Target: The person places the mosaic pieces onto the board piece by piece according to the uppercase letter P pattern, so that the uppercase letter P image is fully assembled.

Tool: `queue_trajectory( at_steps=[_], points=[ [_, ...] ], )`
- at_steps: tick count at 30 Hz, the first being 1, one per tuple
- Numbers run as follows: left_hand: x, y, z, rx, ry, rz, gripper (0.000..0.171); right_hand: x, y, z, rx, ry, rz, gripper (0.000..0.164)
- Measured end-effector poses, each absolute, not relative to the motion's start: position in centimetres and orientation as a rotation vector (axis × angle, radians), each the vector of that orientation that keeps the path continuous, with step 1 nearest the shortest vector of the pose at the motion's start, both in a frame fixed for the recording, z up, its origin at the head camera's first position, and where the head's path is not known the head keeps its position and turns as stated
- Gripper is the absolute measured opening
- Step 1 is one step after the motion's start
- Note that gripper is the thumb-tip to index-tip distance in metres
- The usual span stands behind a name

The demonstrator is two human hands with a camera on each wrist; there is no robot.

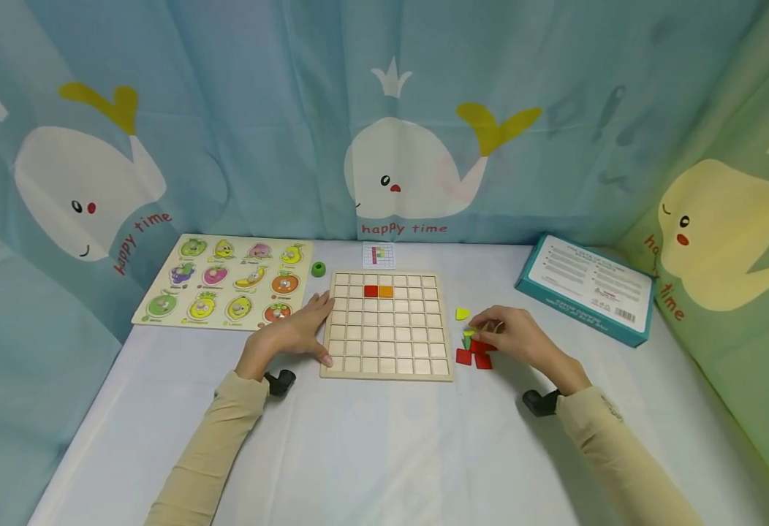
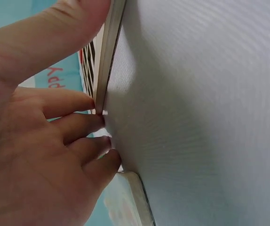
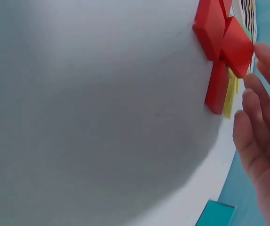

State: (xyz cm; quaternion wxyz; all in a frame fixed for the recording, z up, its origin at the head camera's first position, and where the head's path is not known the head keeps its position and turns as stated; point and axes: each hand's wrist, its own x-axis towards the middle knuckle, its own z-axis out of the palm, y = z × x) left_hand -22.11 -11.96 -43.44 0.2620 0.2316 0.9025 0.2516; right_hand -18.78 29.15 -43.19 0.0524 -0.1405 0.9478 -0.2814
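A square wooden grid board (image 1: 391,371) lies on the table, with a red tile (image 1: 371,291) and an orange tile (image 1: 386,291) in adjoining cells near its top. My left hand (image 1: 295,332) touches the board's left edge, thumb at the near corner and fingers spread toward the far corner. Right of the board, my right hand (image 1: 514,336) is over a small pile of loose tiles. In the right wrist view, thumb and fingertips are at the edge of a tilted red tile (image 3: 238,47); no firm pinch shows. Yellow tiles (image 3: 230,96) are partly hidden behind red ones.
A fruit knob puzzle (image 1: 226,281) lies left of the board. Beyond the board are a small pattern card (image 1: 379,255) and a round green piece (image 1: 319,269). A teal box (image 1: 588,288) is at the right, and a whale-print curtain (image 1: 279,146) borders the table.
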Motion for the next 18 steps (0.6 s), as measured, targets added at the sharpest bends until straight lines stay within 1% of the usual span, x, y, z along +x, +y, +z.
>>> queue_trajectory(
  at_steps=[4,12,18],
  points=[
    [-22.2,-12.0,-43.4,0.633,2.44,0.674,0.117,-18.2,29.7,-43.2,-0.431,2.863,-0.867,0.016],
    [-22.3,-12.0,-43.5,0.645,2.432,0.679,0.117,-17.4,29.7,-43.6,-0.446,2.836,-0.865,0.026],
    [-22.3,-12.0,-43.6,0.646,2.428,0.696,0.117,-17.7,29.5,-43.8,-0.424,2.833,-0.878,0.022]
  ],
)
